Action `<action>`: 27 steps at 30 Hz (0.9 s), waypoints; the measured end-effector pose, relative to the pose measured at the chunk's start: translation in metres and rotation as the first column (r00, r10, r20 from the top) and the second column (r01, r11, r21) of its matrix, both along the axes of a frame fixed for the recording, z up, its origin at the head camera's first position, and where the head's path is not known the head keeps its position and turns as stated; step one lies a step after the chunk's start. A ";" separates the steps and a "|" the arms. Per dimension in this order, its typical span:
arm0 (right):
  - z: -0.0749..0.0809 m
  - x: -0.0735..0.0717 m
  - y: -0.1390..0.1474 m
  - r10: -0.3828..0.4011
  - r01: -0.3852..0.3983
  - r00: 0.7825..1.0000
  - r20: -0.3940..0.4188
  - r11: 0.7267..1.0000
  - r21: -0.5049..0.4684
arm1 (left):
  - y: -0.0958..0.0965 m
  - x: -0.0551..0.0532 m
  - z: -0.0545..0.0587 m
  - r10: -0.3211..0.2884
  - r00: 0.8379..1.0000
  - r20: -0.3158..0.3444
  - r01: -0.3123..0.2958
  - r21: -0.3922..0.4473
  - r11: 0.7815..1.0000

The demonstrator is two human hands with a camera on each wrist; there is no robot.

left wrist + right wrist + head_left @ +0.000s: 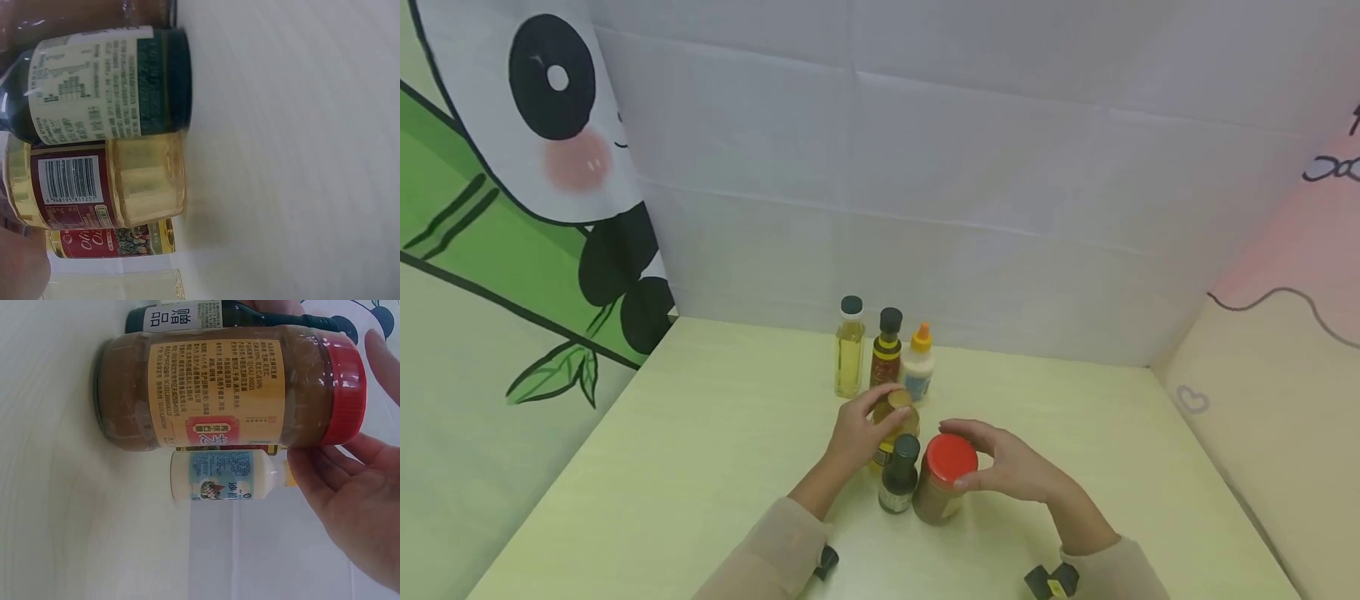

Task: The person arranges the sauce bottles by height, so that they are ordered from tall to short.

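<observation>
My left hand (859, 433) grips the top of a yellow oil bottle (147, 181) with a gold cap, thumb and fingers on either side. My right hand (1018, 462) holds a brown sesame-paste jar (219, 387) by its red lid (952, 458), fingers curled at the far side and thumb at the near edge. Between the hands a small dark green bottle (898, 475) stands upright, close beside the jar and in front of the oil bottle. The right wrist view shows the jar's printed label; the left wrist view shows the oil bottle's barcode.
Behind the left hand stand a tall clear bottle of yellow oil (849, 350), a dark-capped bottle with a red label (886, 354) and a white squeeze bottle (917, 367) with an orange tip. A pale table (700, 450) meets a white cloth wall (925, 167) at the back.
</observation>
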State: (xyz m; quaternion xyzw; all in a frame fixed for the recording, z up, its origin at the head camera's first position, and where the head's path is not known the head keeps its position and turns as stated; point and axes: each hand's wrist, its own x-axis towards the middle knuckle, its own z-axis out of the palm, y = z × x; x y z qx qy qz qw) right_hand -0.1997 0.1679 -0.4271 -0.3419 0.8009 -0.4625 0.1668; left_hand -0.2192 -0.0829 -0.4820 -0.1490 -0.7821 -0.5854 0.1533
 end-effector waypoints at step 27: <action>-0.009 0.001 0.000 -0.015 0.016 1.000 0.019 0.999 -0.028 | -0.005 0.004 0.008 -0.056 0.998 0.040 0.055 0.008 0.998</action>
